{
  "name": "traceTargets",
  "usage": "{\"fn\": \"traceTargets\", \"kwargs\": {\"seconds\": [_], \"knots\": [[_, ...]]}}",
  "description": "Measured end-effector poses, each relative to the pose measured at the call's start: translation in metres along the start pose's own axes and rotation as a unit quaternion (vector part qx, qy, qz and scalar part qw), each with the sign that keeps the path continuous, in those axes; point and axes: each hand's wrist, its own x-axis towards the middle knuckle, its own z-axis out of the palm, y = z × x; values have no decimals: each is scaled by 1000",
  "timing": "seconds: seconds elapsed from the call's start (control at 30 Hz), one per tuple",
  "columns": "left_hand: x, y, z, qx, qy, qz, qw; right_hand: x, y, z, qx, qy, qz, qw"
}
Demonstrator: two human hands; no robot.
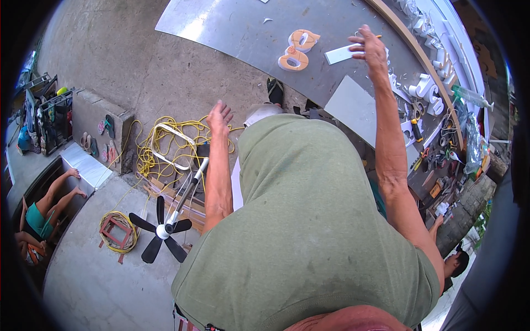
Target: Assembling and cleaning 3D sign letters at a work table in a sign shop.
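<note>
My left hand (220, 115) is out to the left, away from the table, its fingers stretched and holding nothing. My right hand (372, 51) is over the metal work table (232, 27), fingers spread, with nothing visible in its grip. Nearest to it lies a white strip (338, 54), partly covered by the fingers; whether they touch it I cannot tell. A thin orange-tipped stick (379, 37) shows behind the same hand. Left of the strip rests a two-looped cut-out (298, 48) with a tan face and white sides. A flat grey-white sheet (353, 102) lies closer to me.
White cut-out shapes (426, 89), scissors (418, 109) and a yellow-handled tool (416, 131) crowd the table's right side. On the left are tangled yellow cord (148, 144), a black-bladed fan (162, 231) and a coiled cord reel (131, 243). Other people are at left and right.
</note>
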Motion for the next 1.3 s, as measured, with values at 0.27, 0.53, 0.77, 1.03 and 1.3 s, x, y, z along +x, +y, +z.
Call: {"fn": "traceTargets", "kwargs": {"seconds": [0.27,0.53,0.77,1.03,1.3], "knots": [[-24,55,25,-172,-111,8,979,-39,9,-19,53,135,-184,972],[-216,74,171,-236,-407,-19,882,-168,-6,118,-126,-145,-484,854],[-275,45,154,-137,-551,-30,823,-123,33,42,-257,6,-531,808],[-229,53,165,351,-267,380,813,-177,150,-26,-157,76,-281,944],[-151,43,229,577,-11,584,571,-198,168,-35,-157,38,-213,964]]}}
